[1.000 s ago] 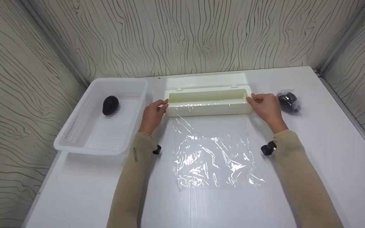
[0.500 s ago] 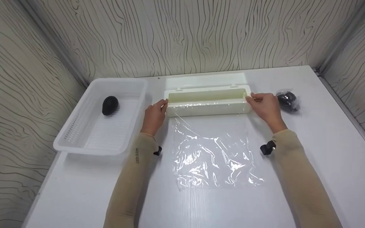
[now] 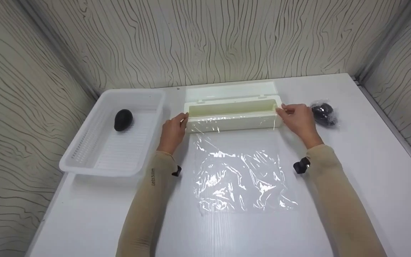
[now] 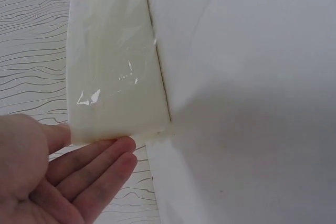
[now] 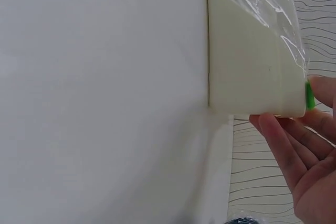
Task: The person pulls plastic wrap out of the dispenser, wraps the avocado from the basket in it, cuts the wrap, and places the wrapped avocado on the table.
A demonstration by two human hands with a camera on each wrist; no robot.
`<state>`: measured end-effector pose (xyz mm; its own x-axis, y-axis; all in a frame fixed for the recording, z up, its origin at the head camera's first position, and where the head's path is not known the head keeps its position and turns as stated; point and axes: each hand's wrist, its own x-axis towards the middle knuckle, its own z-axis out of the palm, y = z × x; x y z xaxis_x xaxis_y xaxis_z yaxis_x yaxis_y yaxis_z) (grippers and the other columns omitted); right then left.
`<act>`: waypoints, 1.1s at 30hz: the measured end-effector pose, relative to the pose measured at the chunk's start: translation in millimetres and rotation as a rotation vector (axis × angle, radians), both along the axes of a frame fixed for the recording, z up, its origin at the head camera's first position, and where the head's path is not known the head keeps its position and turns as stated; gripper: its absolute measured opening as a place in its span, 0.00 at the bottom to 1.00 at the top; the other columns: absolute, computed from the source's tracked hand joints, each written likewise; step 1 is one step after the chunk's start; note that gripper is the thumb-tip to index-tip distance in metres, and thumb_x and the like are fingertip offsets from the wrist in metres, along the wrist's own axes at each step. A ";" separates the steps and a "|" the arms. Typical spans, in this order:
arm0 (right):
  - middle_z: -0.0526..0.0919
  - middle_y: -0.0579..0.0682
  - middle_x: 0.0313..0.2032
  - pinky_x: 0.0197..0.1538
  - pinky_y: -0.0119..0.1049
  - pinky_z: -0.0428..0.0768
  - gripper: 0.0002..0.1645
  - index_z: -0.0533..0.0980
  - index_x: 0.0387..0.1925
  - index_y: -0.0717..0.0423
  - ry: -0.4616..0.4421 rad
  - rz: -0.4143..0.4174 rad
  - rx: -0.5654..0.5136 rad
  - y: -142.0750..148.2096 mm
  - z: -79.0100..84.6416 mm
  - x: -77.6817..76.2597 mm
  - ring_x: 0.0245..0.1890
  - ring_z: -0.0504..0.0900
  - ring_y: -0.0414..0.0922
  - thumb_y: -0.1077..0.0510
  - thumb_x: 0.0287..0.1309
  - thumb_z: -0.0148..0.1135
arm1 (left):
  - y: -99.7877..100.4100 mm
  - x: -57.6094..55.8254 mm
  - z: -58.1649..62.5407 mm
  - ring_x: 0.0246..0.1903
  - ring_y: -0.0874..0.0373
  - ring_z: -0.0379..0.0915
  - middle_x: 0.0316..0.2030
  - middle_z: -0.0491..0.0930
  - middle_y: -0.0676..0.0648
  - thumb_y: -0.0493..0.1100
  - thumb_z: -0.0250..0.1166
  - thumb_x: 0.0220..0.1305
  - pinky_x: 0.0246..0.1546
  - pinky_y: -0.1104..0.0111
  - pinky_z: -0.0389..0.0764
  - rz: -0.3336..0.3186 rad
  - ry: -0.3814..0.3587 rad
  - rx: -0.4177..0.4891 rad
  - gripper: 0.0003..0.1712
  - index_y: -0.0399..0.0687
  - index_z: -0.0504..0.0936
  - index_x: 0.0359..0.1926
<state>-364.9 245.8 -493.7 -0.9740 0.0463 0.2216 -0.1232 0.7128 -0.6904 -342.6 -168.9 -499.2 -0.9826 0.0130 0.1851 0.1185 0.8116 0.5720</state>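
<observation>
A long white cling film dispenser [image 3: 232, 101] lies at the back middle of the table, its lid [image 3: 230, 91] folded back. Clear cling film [image 3: 241, 178] runs over its front wall and spreads, wrinkled, on the table. My left hand [image 3: 172, 132] holds the dispenser's left end; in the left wrist view the thumb is at the upper edge and the fingertips [image 4: 125, 144] touch the end wall. At the right end, my right hand [image 3: 300, 121] grips the corner, its thumb against a small green piece [image 5: 310, 96] on the edge and its fingers at the end wall.
On the left stands a white plastic basket [image 3: 102, 172] with a dark avocado-shaped item [image 3: 123, 120] inside. A similar dark item wrapped in clear film [image 3: 324, 113] lies beyond my right hand. Patterned walls border the table [image 3: 369, 171] at the back and sides.
My left fingers have shifted slightly at the dispenser's end. The film's shine and creases near the dispenser differ a little. My right hand keeps nearly the same place.
</observation>
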 end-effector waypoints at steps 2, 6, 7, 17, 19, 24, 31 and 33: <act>0.86 0.65 0.52 0.56 0.50 0.84 0.30 0.81 0.57 0.68 0.010 0.000 0.002 -1.1 -0.4 1.2 0.52 0.87 0.63 0.44 0.70 0.64 | -0.1 0.9 0.8 0.29 0.54 0.70 0.31 0.84 0.45 0.45 0.55 0.81 0.34 0.63 0.72 -0.006 -0.004 -0.016 0.15 0.46 0.85 0.54; 0.85 0.66 0.52 0.61 0.57 0.80 0.29 0.81 0.56 0.68 0.020 0.003 0.002 -2.9 0.6 2.1 0.53 0.86 0.64 0.45 0.70 0.64 | 0.5 4.1 7.5 0.34 0.48 0.76 0.40 0.88 0.40 0.45 0.56 0.80 0.41 0.56 0.79 -0.025 -0.038 -0.065 0.17 0.45 0.81 0.62; 0.85 0.66 0.52 0.61 0.57 0.80 0.29 0.81 0.56 0.68 0.020 0.001 0.004 -2.9 0.6 1.9 0.53 0.86 0.64 0.45 0.70 0.65 | 0.7 5.3 10.4 0.37 0.46 0.79 0.43 0.88 0.39 0.45 0.56 0.80 0.44 0.54 0.80 -0.036 -0.049 -0.085 0.19 0.45 0.80 0.64; 0.85 0.66 0.53 0.62 0.57 0.79 0.30 0.80 0.57 0.68 0.012 -0.008 0.010 -1.3 -1.6 1.3 0.53 0.86 0.64 0.45 0.70 0.64 | -7.6 8.2 57.0 0.61 0.44 0.79 0.63 0.82 0.44 0.50 0.62 0.76 0.62 0.48 0.79 -0.083 -0.092 -0.299 0.29 0.57 0.71 0.74; 0.85 0.66 0.53 0.62 0.57 0.79 0.30 0.80 0.57 0.68 0.015 -0.011 0.011 -0.6 -1.7 1.8 0.53 0.86 0.64 0.45 0.70 0.64 | -12.7 6.4 68.9 0.64 0.44 0.77 0.66 0.79 0.44 0.51 0.63 0.75 0.63 0.47 0.78 -0.063 -0.062 -0.324 0.30 0.60 0.71 0.75; 0.86 0.66 0.52 0.62 0.57 0.80 0.30 0.81 0.57 0.67 0.027 -0.017 0.011 0.8 -4.4 3.0 0.51 0.87 0.63 0.45 0.69 0.64 | -38.9 1.4 92.8 0.65 0.39 0.74 0.68 0.76 0.40 0.49 0.64 0.75 0.63 0.43 0.77 -0.004 0.044 -0.395 0.30 0.56 0.71 0.74; 0.86 0.66 0.52 0.62 0.57 0.80 0.30 0.80 0.58 0.67 0.028 -0.021 0.002 2.6 -5.0 3.5 0.51 0.87 0.63 0.45 0.69 0.64 | -95.3 -7.0 96.4 0.68 0.34 0.68 0.70 0.72 0.36 0.47 0.62 0.75 0.64 0.36 0.72 0.093 0.064 -0.422 0.32 0.49 0.69 0.76; 0.86 0.67 0.52 0.62 0.57 0.80 0.30 0.81 0.58 0.67 0.027 -0.023 0.003 3.0 -4.7 4.6 0.51 0.87 0.63 0.45 0.69 0.64 | -111.5 -9.1 92.5 0.69 0.33 0.66 0.72 0.70 0.36 0.47 0.61 0.76 0.64 0.35 0.70 0.129 0.025 -0.417 0.32 0.49 0.66 0.77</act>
<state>-360.3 248.7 -498.5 -0.9665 0.0681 0.2476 -0.1248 0.7180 -0.6847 -351.7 -280.4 -406.8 -0.9763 -0.0314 0.2141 0.0103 0.9816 0.1909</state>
